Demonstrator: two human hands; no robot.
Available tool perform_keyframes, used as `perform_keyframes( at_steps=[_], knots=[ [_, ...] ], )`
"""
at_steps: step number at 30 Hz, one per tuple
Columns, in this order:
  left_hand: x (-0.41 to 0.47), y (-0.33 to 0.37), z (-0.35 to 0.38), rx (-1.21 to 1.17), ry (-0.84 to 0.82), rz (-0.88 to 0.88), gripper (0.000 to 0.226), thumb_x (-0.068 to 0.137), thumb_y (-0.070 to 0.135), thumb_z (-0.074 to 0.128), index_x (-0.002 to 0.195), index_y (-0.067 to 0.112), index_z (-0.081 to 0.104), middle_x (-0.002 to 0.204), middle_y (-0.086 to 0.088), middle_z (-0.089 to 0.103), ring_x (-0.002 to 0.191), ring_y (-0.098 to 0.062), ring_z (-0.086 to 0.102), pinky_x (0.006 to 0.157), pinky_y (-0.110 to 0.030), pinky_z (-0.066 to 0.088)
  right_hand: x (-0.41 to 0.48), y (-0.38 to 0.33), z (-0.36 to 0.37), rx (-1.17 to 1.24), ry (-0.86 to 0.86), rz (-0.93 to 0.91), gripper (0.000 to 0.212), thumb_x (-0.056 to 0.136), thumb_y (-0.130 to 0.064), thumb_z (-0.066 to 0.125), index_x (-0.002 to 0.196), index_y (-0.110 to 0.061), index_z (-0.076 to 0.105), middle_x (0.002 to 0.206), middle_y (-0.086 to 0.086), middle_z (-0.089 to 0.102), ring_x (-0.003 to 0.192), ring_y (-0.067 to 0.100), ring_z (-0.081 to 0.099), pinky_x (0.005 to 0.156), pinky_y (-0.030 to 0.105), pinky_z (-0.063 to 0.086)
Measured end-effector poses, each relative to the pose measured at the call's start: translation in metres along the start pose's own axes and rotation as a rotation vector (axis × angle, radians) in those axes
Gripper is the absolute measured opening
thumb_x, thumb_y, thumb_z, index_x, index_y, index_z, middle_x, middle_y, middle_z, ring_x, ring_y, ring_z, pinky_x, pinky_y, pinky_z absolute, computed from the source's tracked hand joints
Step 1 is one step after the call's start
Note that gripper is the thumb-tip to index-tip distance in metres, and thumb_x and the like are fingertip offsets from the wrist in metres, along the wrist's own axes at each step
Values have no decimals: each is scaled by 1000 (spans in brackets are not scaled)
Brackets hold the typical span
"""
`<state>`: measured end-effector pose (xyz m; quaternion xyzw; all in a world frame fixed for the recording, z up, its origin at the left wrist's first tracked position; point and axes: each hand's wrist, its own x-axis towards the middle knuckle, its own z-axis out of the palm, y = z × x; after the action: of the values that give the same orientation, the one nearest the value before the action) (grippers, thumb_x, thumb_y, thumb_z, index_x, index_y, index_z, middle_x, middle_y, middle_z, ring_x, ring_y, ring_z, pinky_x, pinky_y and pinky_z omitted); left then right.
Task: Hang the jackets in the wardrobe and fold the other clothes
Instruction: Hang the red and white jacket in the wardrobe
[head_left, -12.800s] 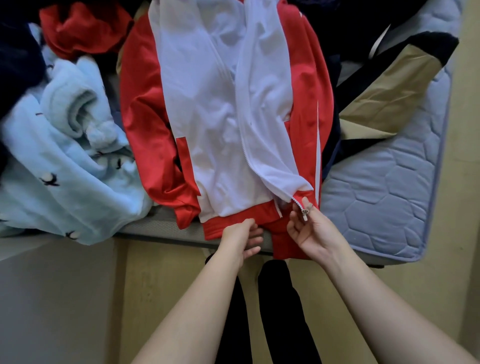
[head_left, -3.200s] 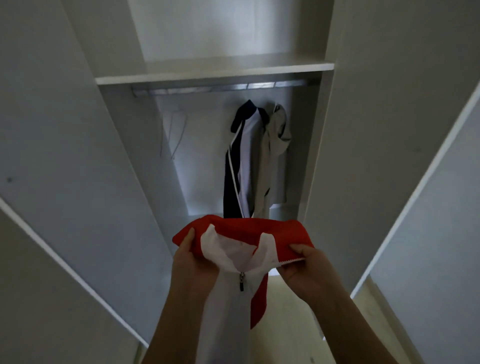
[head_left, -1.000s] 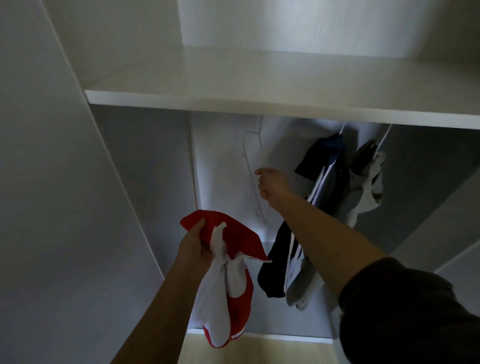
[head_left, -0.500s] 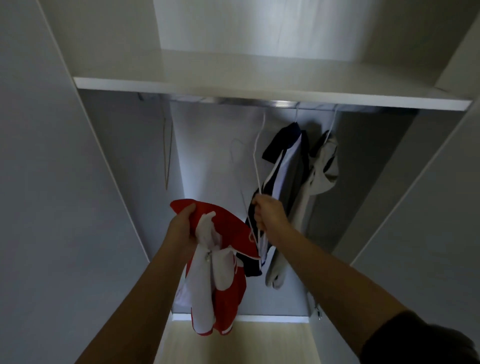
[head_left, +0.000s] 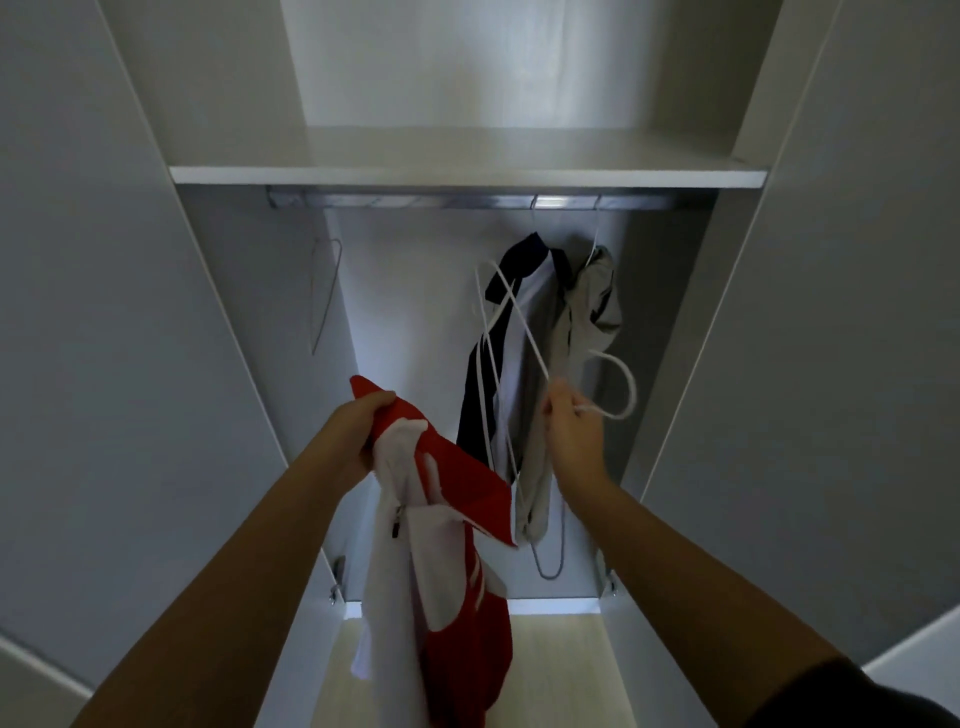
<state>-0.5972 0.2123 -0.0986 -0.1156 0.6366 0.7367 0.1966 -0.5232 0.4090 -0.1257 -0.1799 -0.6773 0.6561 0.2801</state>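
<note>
I stand before the open wardrobe. My left hand (head_left: 363, 434) grips the collar of a red and white zip jacket (head_left: 447, 561), which hangs down in front of me with its white lining outward. My right hand (head_left: 571, 423) pinches a white wire hanger (head_left: 519, 322) at its neck; the hook loops out to the right of my fingers and the frame tilts up to the left. The hanger is off the metal rail (head_left: 415, 200).
Two jackets hang on the rail at the right: a navy and white jacket (head_left: 511, 332) and a grey jacket (head_left: 595, 306). An empty grey hanger (head_left: 324, 291) hangs at the left. A white shelf (head_left: 467, 174) runs above the rail. Wardrobe doors (head_left: 93, 338) stand open on both sides.
My right hand has taken the white hanger off the rail and drawn it toward me, turning its hook to the right. The left hand keeps holding the red jacket.
</note>
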Motion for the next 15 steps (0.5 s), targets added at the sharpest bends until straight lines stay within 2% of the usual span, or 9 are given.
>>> perform_keyframes(
  at_steps=[4,7,11,15],
  knots=[
    [-7,4,10,101,-44,4,40,92,22,58,124,1,46,100,-13,61,86,-25,61,64,-33,50,-6,-38,-19,184,2,-88,41,101,-20,39,60,-17,41,50,-1,33,43,7,29,46,22,26],
    [-14,5,23,131,-85,14,37,93,22,58,122,3,45,100,-14,61,87,-26,60,72,-36,50,-14,-65,-23,367,-6,-145,43,103,-22,36,60,-16,42,44,-8,33,39,6,27,39,18,24],
    [-20,6,33,184,-89,42,40,93,23,57,125,4,44,109,-15,60,95,-29,60,81,-40,50,-25,-90,-25,600,-22,-155,43,103,-23,31,62,-13,39,42,-8,29,36,6,22,36,17,21],
    [-24,11,36,165,-67,91,33,93,25,56,119,6,48,103,-13,62,91,-27,60,81,-40,50,-29,-81,-27,647,-57,-127,41,103,-24,31,65,-12,39,43,-8,31,37,7,24,37,18,21]
  ],
)
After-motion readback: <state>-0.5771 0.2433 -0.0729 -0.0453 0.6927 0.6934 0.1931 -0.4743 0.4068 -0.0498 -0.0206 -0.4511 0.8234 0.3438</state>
